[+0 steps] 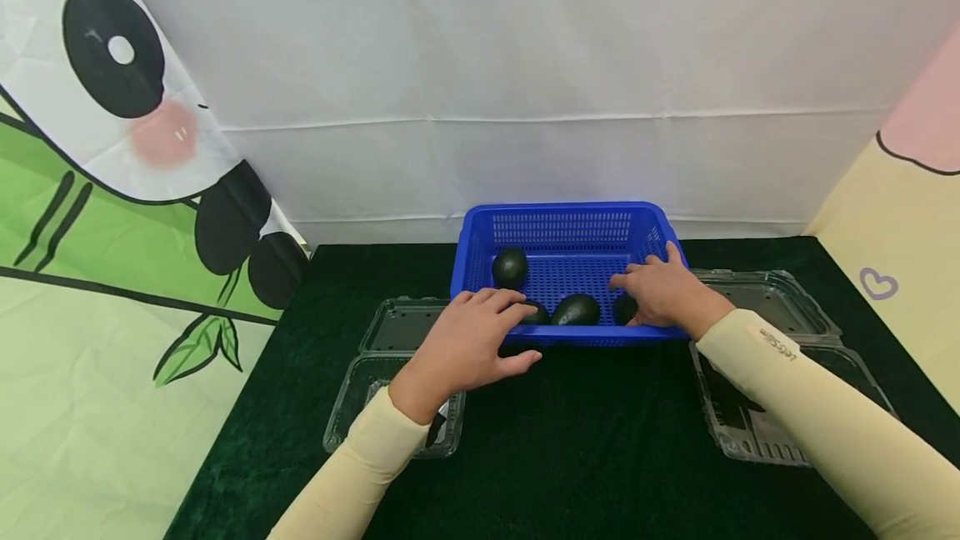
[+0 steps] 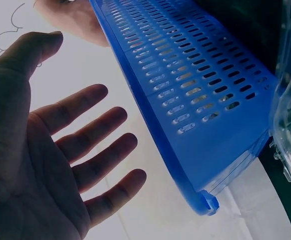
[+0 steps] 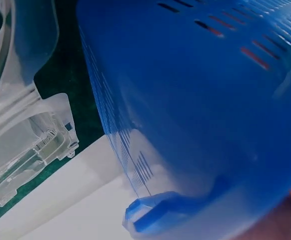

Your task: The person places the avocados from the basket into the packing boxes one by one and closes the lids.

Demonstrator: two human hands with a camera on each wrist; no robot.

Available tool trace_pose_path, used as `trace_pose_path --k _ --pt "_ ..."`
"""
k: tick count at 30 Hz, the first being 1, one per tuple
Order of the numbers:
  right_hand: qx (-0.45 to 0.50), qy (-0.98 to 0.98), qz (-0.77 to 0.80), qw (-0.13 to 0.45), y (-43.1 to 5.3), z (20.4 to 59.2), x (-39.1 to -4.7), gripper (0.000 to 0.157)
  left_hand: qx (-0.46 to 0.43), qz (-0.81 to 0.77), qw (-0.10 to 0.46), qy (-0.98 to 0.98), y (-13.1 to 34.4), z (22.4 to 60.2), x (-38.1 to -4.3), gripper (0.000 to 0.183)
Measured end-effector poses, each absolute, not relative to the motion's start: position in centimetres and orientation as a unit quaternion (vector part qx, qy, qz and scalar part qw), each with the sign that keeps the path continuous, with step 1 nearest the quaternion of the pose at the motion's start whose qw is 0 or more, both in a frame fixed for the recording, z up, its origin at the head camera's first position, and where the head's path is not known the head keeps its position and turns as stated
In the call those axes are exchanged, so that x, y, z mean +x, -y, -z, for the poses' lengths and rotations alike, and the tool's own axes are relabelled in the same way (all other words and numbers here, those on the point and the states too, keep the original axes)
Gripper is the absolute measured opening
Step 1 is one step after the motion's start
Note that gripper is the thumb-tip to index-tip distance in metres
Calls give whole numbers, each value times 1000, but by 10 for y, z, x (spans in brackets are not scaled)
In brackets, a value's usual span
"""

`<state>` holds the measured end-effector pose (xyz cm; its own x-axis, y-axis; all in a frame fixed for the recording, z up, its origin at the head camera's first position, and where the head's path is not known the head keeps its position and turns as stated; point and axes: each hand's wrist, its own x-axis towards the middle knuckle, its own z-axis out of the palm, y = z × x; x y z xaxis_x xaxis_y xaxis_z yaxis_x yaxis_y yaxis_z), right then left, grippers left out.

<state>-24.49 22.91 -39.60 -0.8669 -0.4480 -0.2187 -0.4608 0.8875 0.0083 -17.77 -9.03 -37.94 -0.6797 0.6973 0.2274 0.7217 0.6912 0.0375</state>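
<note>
A blue plastic basket [image 1: 480, 261] holds several dark avocados, among them one at the left [image 1: 510, 267] and one near the front wall [image 1: 576, 310]. My left hand [image 1: 472, 338] hovers over the basket's front-left rim, fingers spread and holding nothing. Another avocado [image 1: 536, 314] shows partly behind its fingertips. My right hand [image 1: 666, 294] reaches over the right front corner, thumb and fingers about a partly hidden avocado [image 1: 625, 308]; whether they grip it is unclear. In the left wrist view, the left palm [image 2: 40, 165] is apart from the basket wall [image 2: 210, 150].
Clear plastic clamshell boxes with raised lids stand left [image 1: 341, 407] and right [image 1: 720, 423] of the basket on a dark green cloth [image 1: 570, 457]. A white sheet [image 1: 525, 65] hangs behind; printed cloths flank both sides.
</note>
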Motion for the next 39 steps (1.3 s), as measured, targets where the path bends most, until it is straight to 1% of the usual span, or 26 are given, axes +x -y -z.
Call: trace_pose_path --k 4,8,12,16,22,31,39 --pt "-234 -965 -24 114 -230 396 -246 66 -386 70 100 915 91 383 -175 57" --pt "-235 -965 -15 115 -230 396 -246 66 -366 72 88 924 96 387 -172 60" --pt "-238 -965 -15 110 -230 398 -247 66 -343 77 74 933 104 392 -170 64" --pt "-237 -966 -14 101 -230 400 -247 65 -326 86 71 939 112 395 -171 68" --pt "-233 -970 0 72 -232 401 -248 66 -292 91 66 950 125 395 -179 72" --pt "-226 -974 19 -8 -238 383 -248 70 -253 87 71 961 145 396 -193 80" --pt "-203 -978 32 -24 -239 366 -238 72 -242 90 69 964 151 396 -204 81"
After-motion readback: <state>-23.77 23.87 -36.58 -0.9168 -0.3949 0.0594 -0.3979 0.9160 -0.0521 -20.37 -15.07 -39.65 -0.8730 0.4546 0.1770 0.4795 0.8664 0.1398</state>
